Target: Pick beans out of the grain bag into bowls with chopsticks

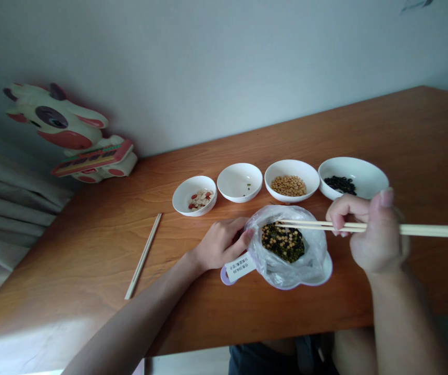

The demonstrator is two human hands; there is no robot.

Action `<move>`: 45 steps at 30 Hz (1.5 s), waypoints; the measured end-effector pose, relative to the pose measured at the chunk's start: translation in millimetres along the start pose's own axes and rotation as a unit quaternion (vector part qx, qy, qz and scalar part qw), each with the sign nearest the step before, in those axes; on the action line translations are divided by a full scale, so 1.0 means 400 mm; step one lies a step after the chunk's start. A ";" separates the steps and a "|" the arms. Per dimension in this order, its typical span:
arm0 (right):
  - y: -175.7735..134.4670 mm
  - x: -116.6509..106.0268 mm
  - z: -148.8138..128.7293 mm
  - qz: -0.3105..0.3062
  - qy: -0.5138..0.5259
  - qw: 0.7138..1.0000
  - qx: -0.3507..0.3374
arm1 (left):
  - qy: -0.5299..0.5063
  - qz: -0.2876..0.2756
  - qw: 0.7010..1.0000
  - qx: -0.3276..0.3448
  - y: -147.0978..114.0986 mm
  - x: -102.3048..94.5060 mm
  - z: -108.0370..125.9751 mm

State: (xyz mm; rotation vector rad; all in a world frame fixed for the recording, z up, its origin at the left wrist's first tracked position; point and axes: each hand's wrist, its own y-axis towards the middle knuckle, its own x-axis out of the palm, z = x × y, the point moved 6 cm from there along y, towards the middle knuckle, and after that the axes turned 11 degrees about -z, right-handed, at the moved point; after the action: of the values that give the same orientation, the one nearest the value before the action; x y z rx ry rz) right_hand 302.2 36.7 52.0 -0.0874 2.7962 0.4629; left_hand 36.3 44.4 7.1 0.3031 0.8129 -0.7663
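The right hand gripped a pair of pale chopsticks, whose tips reached leftward over a heap of mixed beans, yellow, black and green. The heap lay between the two hands, inside an open clear plastic bag. The left hand pinched the left edge of this bag between thumb and fingers. Under the bag showed the rim of a lilac scalloped dish.

On the dish's handle, just below the left hand, lay a white label bearing two lines of inverted Chinese print; its digits appeared to read "38&39", the remainder being too small to read with certainty.

Beyond the bag, four white bowls stood in a row on the wooden bench. From left to right they contained reddish and pale pieces, a few green bits, soybeans and black beans. A second chopstick pair lay left of the left hand. At the far left stood a toy cow with a keyboard, near a grey curtain.
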 end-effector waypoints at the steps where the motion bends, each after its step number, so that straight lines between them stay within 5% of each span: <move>1: 0.001 -0.002 -0.003 0.006 0.010 1.000 0.001 | 0.001 -0.001 1.000 -0.001 0.000 0.000 -0.001; 10: 0.015 -0.039 -0.013 0.035 0.148 0.988 -0.035 | -0.001 -0.003 1.000 -0.002 0.001 0.000 -0.001; 18: -0.007 -0.097 -0.011 0.238 0.151 0.957 -0.076 | 0.000 0.002 1.000 0.000 0.002 -0.003 0.004; 25: -0.009 -0.121 0.016 0.337 0.118 0.928 -0.107 | -0.003 0.005 1.000 0.001 0.001 -0.003 0.003; 34: -0.006 -0.130 0.023 0.345 0.125 0.925 -0.101 | 0.003 0.001 1.000 -0.001 0.001 0.000 -0.001; 45: 0.008 -0.072 -0.016 0.159 0.144 0.975 -0.055 | -0.002 -0.002 1.000 -0.001 0.000 -0.001 0.003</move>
State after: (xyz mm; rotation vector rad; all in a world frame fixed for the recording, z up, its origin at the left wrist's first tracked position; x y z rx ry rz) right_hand 327.4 37.8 67.8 0.2988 3.0792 0.7348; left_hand 36.7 44.0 8.3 0.2987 0.8110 -0.7692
